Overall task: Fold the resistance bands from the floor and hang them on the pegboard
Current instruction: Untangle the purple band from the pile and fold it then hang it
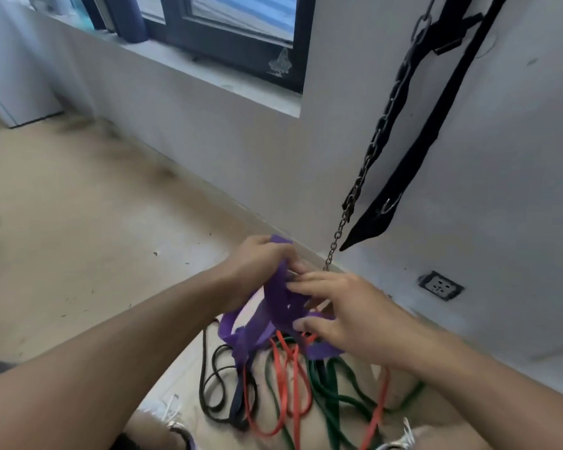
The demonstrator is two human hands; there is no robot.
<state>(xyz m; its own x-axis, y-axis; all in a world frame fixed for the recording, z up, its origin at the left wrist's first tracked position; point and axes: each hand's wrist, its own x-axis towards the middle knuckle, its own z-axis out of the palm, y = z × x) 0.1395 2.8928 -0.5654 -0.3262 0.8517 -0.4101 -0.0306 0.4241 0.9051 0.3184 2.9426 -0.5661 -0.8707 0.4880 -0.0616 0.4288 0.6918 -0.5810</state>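
A wide purple resistance band [275, 315] is bunched in loops between both hands, above the floor. My left hand [257, 263] grips its upper end, fingers closed over the band. My right hand [342, 306] has its fingers spread into the purple loops, thumb under a fold. Below them a tangle lies on the floor: red bands [285, 384], green bands [330, 394] and a thin black band [213, 384]. The pegboard is not in view.
A white wall runs close ahead and to the right. A black strap [413, 151] and a metal chain [366, 172] hang on it. A wall socket [441, 285] sits low on the right. A window ledge [208, 76] is at upper left. Beige floor [78, 222] spreads left.
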